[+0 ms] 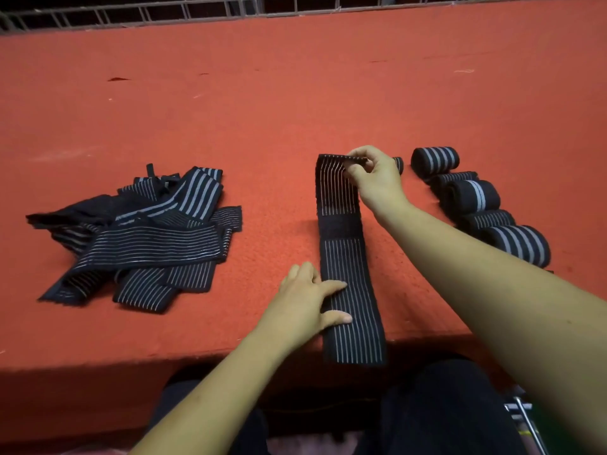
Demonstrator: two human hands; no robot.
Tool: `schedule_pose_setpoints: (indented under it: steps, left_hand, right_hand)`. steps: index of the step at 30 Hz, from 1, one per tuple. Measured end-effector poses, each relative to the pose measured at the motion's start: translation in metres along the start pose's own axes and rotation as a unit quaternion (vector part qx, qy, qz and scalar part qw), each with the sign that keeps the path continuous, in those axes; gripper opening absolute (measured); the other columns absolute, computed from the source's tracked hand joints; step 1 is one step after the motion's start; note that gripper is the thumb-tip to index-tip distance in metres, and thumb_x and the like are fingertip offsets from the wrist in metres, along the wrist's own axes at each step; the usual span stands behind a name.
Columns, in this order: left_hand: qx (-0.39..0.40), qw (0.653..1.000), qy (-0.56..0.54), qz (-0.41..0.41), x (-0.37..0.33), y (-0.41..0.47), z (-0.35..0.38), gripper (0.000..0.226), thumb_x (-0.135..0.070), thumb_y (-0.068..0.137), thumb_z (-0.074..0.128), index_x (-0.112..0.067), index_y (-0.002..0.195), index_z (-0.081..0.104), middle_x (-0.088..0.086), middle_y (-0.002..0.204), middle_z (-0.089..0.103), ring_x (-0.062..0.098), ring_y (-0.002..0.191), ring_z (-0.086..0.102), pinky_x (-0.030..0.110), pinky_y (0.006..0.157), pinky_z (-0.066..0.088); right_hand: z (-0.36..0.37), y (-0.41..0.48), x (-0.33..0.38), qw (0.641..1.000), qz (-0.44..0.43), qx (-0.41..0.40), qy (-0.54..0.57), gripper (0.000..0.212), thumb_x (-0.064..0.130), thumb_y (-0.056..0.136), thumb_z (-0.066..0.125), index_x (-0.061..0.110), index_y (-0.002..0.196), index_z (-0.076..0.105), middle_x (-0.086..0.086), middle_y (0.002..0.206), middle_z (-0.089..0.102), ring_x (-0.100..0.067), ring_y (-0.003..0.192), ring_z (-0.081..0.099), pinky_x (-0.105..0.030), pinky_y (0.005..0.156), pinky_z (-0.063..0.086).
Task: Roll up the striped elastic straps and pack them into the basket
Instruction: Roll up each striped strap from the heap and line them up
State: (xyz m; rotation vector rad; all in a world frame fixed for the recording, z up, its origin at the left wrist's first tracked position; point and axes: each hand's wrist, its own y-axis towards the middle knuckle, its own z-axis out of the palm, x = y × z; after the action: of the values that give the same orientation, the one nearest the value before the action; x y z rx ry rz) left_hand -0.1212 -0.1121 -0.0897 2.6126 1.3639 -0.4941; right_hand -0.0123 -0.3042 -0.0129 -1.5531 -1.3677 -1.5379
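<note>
A black strap with thin white stripes (pixel 348 257) lies flat and lengthwise on the red table, its near end hanging over the front edge. My right hand (pixel 371 178) pinches the strap's far end, which is folded over toward me. My left hand (pixel 312 297) rests on the strap's left side near the front, fingers straight. A pile of unrolled striped straps (pixel 141 234) lies to the left. Several rolled straps (pixel 473 198) sit in a row to the right. No basket is in view.
The red felt table (pixel 295 103) stretches far back to a wire-grid fence (pixel 197 11). The table's front edge (pixel 164 356) runs just before my lap. A metal object (pixel 525 418) shows at the lower right.
</note>
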Motion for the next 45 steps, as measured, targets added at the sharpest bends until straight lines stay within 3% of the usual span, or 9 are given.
schedule_pose_setpoints:
  steps: [5,15,20,24,28,32,34,40,45]
  left_hand:
    - [0.007,0.997,-0.074,0.028,0.014,0.028,-0.008,0.046,-0.063,0.078,0.071,-0.036,0.115,0.066,-0.002,0.141,0.034,0.016,0.135,0.026,0.038,0.116,0.025]
    - [-0.122,0.992,-0.015,0.040,0.032,0.093,0.013,0.054,-0.052,0.098,0.042,-0.018,0.140,0.049,0.000,0.111,0.055,0.021,0.104,0.051,0.039,0.100,0.042]
    - [-0.154,0.986,-0.009,0.063,0.035,0.094,0.019,0.053,-0.049,0.096,0.038,-0.018,0.134,0.054,0.000,0.106,0.054,0.021,0.102,0.051,0.040,0.097,0.044]
    - [-0.153,0.987,-0.007,0.058,0.034,0.095,0.019,0.049,-0.046,0.095,0.039,-0.018,0.132,0.055,-0.001,0.107,0.054,0.021,0.103,0.052,0.041,0.097,0.044]
    - [-0.146,0.988,-0.011,0.058,0.037,0.097,0.020,0.048,-0.046,0.095,0.040,-0.020,0.133,0.054,-0.003,0.108,0.054,0.019,0.104,0.051,0.038,0.099,0.042]
    - [-0.140,0.987,-0.038,0.063,0.039,0.098,0.019,0.043,-0.045,0.094,0.048,-0.023,0.130,0.056,-0.012,0.096,0.047,0.012,0.095,0.048,0.030,0.093,0.040]
    - [-0.121,0.985,-0.119,0.046,0.041,0.101,0.013,0.034,-0.039,0.093,0.056,-0.023,0.122,0.062,-0.013,0.086,0.049,0.008,0.084,0.048,0.026,0.081,0.039]
    - [-0.215,0.862,-0.429,-0.165,0.055,0.148,-0.029,0.017,-0.028,0.101,0.053,-0.022,0.087,0.061,-0.003,0.070,0.057,0.013,0.054,0.050,0.029,0.056,0.042]
    - [-0.240,0.864,-0.420,-0.139,0.062,0.176,-0.023,0.030,-0.045,0.092,0.050,-0.027,0.074,0.066,-0.011,0.070,0.065,0.023,0.075,0.065,0.049,0.078,0.057]
  right_hand:
    - [0.001,0.012,-0.023,1.000,0.028,-0.009,-0.003,0.020,0.006,0.095,0.060,0.024,0.086,0.063,-0.003,0.084,0.065,-0.020,0.080,0.065,-0.041,0.082,0.057]
    - [0.017,0.055,-0.069,0.991,0.058,-0.026,-0.121,0.015,0.013,0.098,0.058,0.017,0.085,0.050,-0.003,0.076,0.063,-0.007,0.050,0.063,-0.024,0.056,0.049]
    - [0.020,0.080,-0.089,0.963,0.074,-0.036,-0.257,0.017,0.022,0.094,0.063,0.011,0.106,0.064,-0.016,0.108,0.069,-0.035,0.099,0.067,-0.038,0.085,0.054]
    - [0.027,0.079,-0.097,0.911,0.122,0.014,-0.394,0.028,0.024,0.093,0.062,0.006,0.115,0.063,-0.022,0.124,0.061,-0.039,0.113,0.058,-0.038,0.086,0.047]
    - [0.027,0.080,-0.093,0.953,0.120,0.008,-0.277,0.014,0.022,0.090,0.068,0.013,0.100,0.065,-0.009,0.103,0.068,-0.029,0.101,0.063,-0.037,0.087,0.051]
    - [0.022,0.070,-0.085,0.992,0.101,-0.003,-0.078,0.017,0.015,0.090,0.070,0.019,0.082,0.056,0.001,0.083,0.059,-0.012,0.066,0.055,-0.021,0.051,0.043]
    - [0.018,0.063,-0.083,0.998,0.063,0.006,-0.027,0.020,0.012,0.090,0.070,0.022,0.078,0.056,0.002,0.082,0.060,-0.009,0.069,0.054,-0.020,0.060,0.044]
    - [0.006,0.036,-0.082,0.987,0.026,0.103,0.122,0.014,0.002,0.088,0.066,0.015,0.085,0.063,-0.004,0.088,0.067,-0.018,0.088,0.062,-0.032,0.078,0.049]
    - [-0.002,0.030,-0.091,0.973,0.019,0.137,0.184,0.008,0.006,0.089,0.065,0.013,0.090,0.062,-0.005,0.087,0.067,-0.012,0.076,0.062,-0.021,0.065,0.050]
